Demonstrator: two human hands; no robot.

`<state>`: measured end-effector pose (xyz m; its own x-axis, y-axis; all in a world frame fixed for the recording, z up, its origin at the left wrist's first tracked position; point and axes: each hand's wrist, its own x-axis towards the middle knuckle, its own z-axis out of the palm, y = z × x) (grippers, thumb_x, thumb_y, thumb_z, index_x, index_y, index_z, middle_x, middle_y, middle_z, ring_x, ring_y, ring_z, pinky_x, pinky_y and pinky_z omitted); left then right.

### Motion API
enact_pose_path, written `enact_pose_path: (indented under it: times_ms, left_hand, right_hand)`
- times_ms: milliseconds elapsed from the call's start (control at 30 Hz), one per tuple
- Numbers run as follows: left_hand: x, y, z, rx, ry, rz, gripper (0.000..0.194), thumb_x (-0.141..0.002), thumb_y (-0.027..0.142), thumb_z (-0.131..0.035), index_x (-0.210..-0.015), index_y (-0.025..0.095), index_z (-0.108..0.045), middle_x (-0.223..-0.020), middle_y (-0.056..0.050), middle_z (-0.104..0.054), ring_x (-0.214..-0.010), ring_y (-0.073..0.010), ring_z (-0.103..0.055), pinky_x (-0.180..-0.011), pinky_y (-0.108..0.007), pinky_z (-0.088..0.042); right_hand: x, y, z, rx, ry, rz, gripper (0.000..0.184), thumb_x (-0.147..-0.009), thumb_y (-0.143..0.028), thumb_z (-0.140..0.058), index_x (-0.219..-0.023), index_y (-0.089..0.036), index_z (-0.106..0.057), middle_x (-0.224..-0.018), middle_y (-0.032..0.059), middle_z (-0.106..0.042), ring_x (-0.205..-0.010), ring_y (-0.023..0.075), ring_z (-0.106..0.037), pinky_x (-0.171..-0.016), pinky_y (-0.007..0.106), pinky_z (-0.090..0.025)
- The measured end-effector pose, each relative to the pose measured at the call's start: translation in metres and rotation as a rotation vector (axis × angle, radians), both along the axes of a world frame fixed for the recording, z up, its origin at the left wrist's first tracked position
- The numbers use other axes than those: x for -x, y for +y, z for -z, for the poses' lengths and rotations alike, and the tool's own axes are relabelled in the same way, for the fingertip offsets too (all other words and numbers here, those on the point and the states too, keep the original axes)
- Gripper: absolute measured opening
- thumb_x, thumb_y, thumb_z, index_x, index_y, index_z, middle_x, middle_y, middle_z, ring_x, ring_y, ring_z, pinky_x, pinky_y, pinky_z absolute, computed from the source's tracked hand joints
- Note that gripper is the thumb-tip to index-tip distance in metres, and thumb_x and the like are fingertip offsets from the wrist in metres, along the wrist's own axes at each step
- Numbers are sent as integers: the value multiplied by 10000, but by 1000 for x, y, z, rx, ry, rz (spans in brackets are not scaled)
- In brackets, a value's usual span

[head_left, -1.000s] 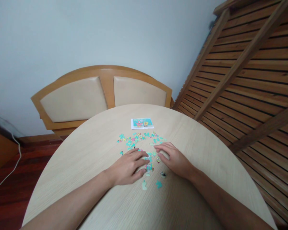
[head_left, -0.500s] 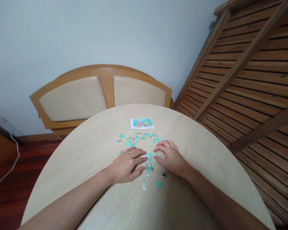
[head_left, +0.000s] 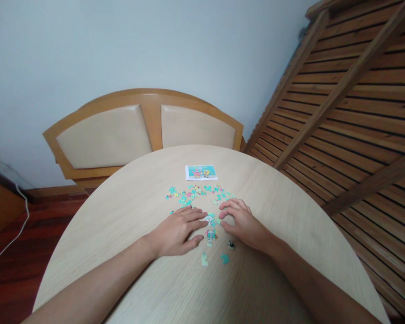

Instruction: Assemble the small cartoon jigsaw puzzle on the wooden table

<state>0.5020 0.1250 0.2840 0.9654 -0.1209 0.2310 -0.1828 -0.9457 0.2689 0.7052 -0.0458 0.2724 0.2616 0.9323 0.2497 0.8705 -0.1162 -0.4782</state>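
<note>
A joined group of jigsaw pieces (head_left: 209,220) with a pale cartoon face lies between my hands. Stretched flat on its left is my left hand (head_left: 180,231), open, its fingertips at the group's edge. My right hand (head_left: 239,221) is curved on the other side, thumb and fingers apart, close to a small light-green puzzle piece (head_left: 218,222). Just nearer to me is another joined section (head_left: 209,236). Three loose items lie closer still: a pale green piece (head_left: 204,259), a teal piece (head_left: 225,258) and a dark-patterned piece (head_left: 231,245).
Many loose puzzle pieces (head_left: 189,194) are scattered beyond my hands. Behind them lies a picture card (head_left: 201,173) with cartoon figures. The round wooden table (head_left: 148,288) faces a padded headboard (head_left: 104,137), and a slatted wooden frame (head_left: 340,108) leans at the right.
The view has shifted slightly. My right thumb has drawn back a little from the joined pieces, showing more of the face. My left hand stays almost the same.
</note>
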Motion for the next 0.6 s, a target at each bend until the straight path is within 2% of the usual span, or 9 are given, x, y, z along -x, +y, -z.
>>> enact_pose_path:
  times_ms: [233,333,600]
  left_hand:
    - [0,0,2,27,-7,13,430,-966,306,-526,-1388,226,-542,-1465,-96,-537,-1364,-279,-488,-1158,-516,-353]
    - [0,1,3,56,10,14,449,-973,264,-496,-1418,206,-499,-1475,-96,-526,-1384,-273,-464,-1165,-507,-351]
    - [-1,2,1,58,25,22,415,-962,255,-507,-1373,212,-540,-1482,-89,-520,-1390,-273,-455,-1165,-513,-346]
  right_hand:
    - [1,0,-4,-65,-13,-96,88,-819,-183,-675,-878,-247,-661,-1095,50,-691,-1158,267,-542,-1006,490,-402]
    - [4,2,-5,-61,-16,-94,102,-810,-169,-678,-879,-241,-658,-1073,46,-698,-1144,262,-556,-1001,480,-396]
    - [8,3,-3,-52,-5,-74,150,-798,-154,-690,-918,-237,-655,-1038,35,-700,-1102,249,-572,-1005,474,-373]
